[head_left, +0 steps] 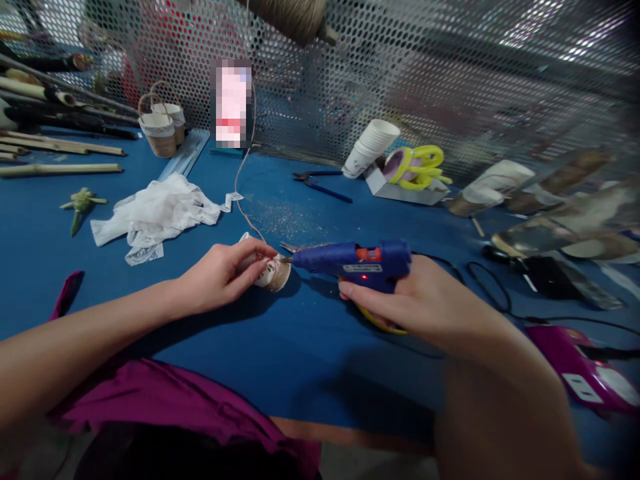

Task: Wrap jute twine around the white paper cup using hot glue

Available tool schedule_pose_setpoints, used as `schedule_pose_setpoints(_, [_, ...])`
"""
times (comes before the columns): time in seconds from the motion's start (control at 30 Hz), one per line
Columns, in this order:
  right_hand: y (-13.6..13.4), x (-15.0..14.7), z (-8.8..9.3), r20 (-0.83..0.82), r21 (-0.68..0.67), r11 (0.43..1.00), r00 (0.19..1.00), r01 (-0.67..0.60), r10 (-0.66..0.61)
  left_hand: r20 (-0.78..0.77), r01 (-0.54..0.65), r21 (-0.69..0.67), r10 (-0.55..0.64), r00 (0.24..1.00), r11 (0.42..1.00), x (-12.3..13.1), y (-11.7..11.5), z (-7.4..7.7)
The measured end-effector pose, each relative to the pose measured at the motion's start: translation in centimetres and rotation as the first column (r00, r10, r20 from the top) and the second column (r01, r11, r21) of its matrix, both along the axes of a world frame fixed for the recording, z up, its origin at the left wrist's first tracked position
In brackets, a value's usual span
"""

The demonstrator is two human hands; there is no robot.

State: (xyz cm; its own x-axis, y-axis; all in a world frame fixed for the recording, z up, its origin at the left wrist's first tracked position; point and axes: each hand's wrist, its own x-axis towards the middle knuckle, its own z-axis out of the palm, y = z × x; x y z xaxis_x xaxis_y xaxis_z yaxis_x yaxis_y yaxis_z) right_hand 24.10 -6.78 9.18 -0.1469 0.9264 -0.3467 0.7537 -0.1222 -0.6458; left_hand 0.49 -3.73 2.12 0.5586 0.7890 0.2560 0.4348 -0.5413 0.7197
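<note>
My left hand (227, 273) is closed on a small paper cup (270, 275) lying on its side, with twine wound around its right end. In my right hand (395, 297) is a blue hot glue gun (325, 259) with a red light lit on its side. The gun's nozzle points left and is at the wrapped end of the cup, by my left fingertips; whether it touches cannot be made out. A strand of twine (243, 212) runs from the cup up toward a large spool (295, 17). Partly hidden under the gun lie yellow-handled scissors (380, 323).
White lace (165, 212) lies left of centre, near two twine-wrapped cup baskets (159, 133) and glue sticks (186, 152). Pliers (323, 185), stacked paper cups (370, 148) and a white box (407, 188) with yellow coils stand behind. Right are cords and a purple power strip (580, 367).
</note>
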Motion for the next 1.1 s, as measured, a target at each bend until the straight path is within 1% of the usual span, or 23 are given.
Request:
schedule_pose_setpoints(0.17, [-0.11,-0.10,0.09,0.028,-0.048,0.999,1.000,-0.011,0.012,0.017,-0.003,-0.014,0.003,1.000,1.000,-0.01,0.10,-0.04])
schedule_pose_setpoints(0.3, [0.14,-0.33,0.10,0.008,0.011,1.000,1.000,0.026,-0.026,-0.014,-0.017,-0.011,0.017,1.000,1.000,-0.02,0.04,0.04])
schedule_pose_setpoints(0.4, [0.45,-0.56,0.04,0.035,0.044,0.998,0.998,0.044,-0.046,-0.032,-0.023,0.000,0.023,0.999,1.000,0.00,-0.04,0.17])
schedule_pose_setpoints(0.6, [0.65,-0.61,-0.19,0.043,0.033,0.999,0.998,0.035,-0.036,-0.043,-0.018,0.020,0.019,0.999,1.000,0.06,-0.03,0.28])
schedule_pose_setpoints(0.8, [0.36,-0.67,0.30,0.070,0.017,0.999,0.997,0.029,-0.030,-0.031,-0.014,0.019,0.015,0.999,1.000,0.07,-0.04,0.13])
schedule_pose_setpoints(1.1, [0.18,-0.70,0.25,0.024,0.017,0.999,0.999,0.036,-0.037,-0.033,-0.013,0.009,0.014,0.999,1.000,0.02,-0.04,0.18])
